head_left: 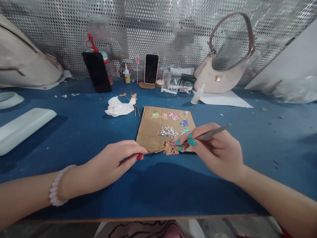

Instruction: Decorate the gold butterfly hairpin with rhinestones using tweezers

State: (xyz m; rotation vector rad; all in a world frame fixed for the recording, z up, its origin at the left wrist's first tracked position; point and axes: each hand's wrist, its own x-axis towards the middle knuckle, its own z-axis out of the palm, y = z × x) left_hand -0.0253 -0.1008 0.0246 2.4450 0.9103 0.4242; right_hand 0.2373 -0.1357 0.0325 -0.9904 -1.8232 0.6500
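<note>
A cardboard piece (148,127) lies mid-table with small piles of gems, among them a silvery pile (168,132), a green one (155,114) and a blue one (184,123). Over its front edge is a gold hair stick, whose ornate end (170,148) points right. My left hand (109,162) pinches the thin shaft between thumb and fingers. Grey tweezers (213,133) are held in my right hand (218,152), with their tips close to the ornament; the exact contact there is hidden by the fingers.
Crumpled white paper (119,106) and more gold sticks (136,109) lie behind left. Farther back are a dark phone (97,72), a phone on a stand (151,69), glue bottles (197,95), plastic bags (170,81) and a pale handbag (220,77). A white case (26,129) lies left.
</note>
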